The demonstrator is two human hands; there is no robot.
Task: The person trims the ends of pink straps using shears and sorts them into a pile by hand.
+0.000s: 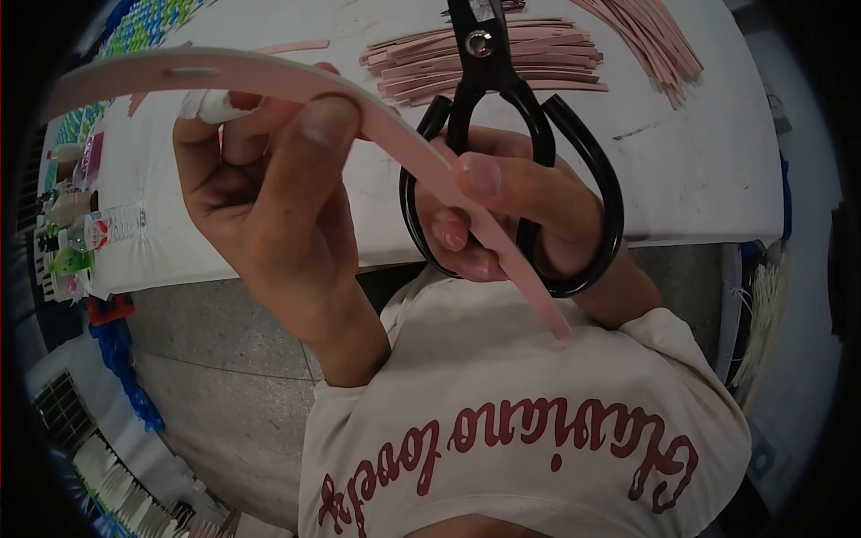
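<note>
A long pink strip (pixel 408 143), perhaps a strap with a slot near one end, runs in a curve across both hands. My left hand (pixel 278 197) pinches it between thumb and fingers; white tape wraps one fingertip. Black-handled scissors (pixel 489 72) hang in my right hand (pixel 529 202), which has fingers through the loops and blades pointing away from me. The thumb and fingers of that same hand also grip the strip lower down. Its free end (pixel 554 323) reaches over my shirt. The far tips of the scissors are cut off by the frame edge.
A pile of pink strips (pixel 556 58) lies on the white table (pixel 708 170), with another bundle (pixel 650 45) at its right. Bottles (pixel 90 231) and small items stand along the left. Green and blue woven pieces (pixel 134 31) lie at the far left.
</note>
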